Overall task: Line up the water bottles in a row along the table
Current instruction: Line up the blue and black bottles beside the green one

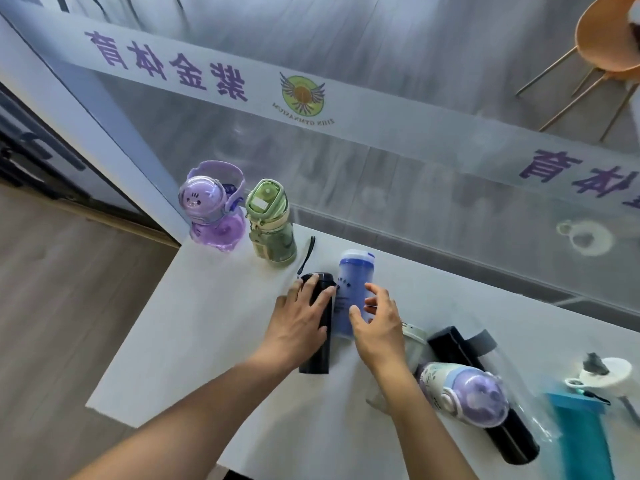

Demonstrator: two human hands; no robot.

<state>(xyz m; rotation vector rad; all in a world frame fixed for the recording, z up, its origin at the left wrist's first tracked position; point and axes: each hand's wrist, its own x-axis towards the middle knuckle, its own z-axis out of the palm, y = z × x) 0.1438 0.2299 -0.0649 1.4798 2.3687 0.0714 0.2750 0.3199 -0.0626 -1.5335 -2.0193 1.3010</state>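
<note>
A purple cartoon bottle (214, 209) and a green bottle (272, 230) stand upright side by side at the table's far left corner. A black bottle (317, 355) with a wrist strap lies on the white table (194, 334); my left hand (301, 320) rests over its upper half, fingers wrapped on it. Right beside it is a translucent blue bottle (353, 282), and my right hand (375, 320) curls around its lower part, thumb and fingers apart. To the right lie a lilac dome-lid bottle (464, 393), a long black bottle (457, 348) and a teal bottle (581, 438).
A glass partition (346, 188) with a frosted band of purple lettering runs along the table's far edge. A white lid (609, 372) sits at the right. An orange chair (602, 46) stands beyond the glass. The table's left edge drops to wooden floor (69, 306).
</note>
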